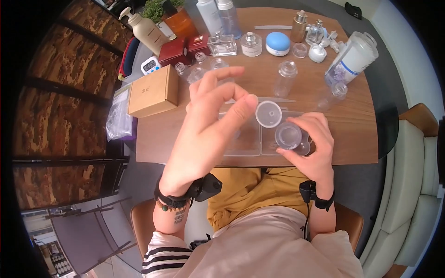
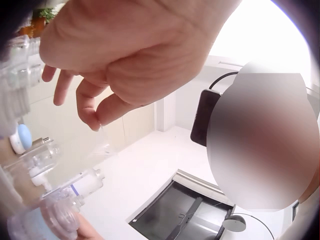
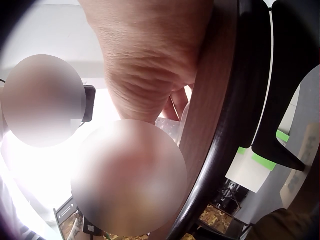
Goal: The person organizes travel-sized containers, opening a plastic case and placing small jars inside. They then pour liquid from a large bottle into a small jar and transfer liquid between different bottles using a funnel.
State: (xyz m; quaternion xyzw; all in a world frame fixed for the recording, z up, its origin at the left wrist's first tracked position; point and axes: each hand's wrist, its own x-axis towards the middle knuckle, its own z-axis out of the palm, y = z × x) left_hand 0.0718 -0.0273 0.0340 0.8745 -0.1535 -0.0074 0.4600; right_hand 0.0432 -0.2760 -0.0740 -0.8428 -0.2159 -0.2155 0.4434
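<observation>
Between thumb and forefinger, my left hand (image 1: 209, 115) pinches the edge of a round clear disc (image 1: 268, 114) with a whitish rim, held above the table. The left wrist view shows the thin see-through piece (image 2: 102, 146) below the fingertips of the left hand (image 2: 137, 55). My right hand (image 1: 316, 144) grips a clear round jar (image 1: 288, 135), its circular top facing the head camera, just below and right of the disc. Disc and jar appear apart. In the right wrist view, the right hand (image 3: 150, 60) hides most of the jar.
A clear divided tray (image 1: 245, 154) lies under the hands. Clear bottles (image 1: 285, 78) stand beyond it, with cosmetics jars, pumps and a blue-lidded jar (image 1: 277, 43) along the far side. A cardboard box (image 1: 154, 92) is at left; a large bottle (image 1: 351, 59) at right.
</observation>
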